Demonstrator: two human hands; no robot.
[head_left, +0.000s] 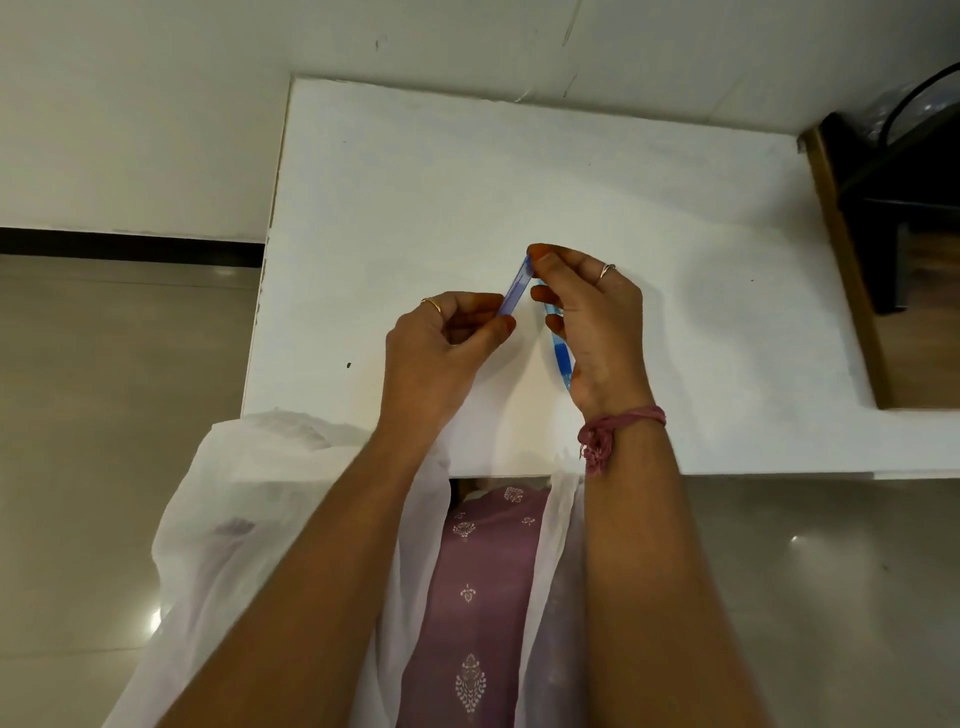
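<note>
Left hand (431, 348) and right hand (592, 322) are hovering over the white table (675, 197), toward the middle of its near edge, apparently clear of the surface. Left hand is pinching one end of the blue strip (517, 283) between thumb and forefinger. The right hand is pinching it higher up, tail trailing down along its palm. Person is likely bending or folding the strip at the upper pinch. Next move is calling for steady grip at both pinches and keeping the loose tail from twisting.
</note>
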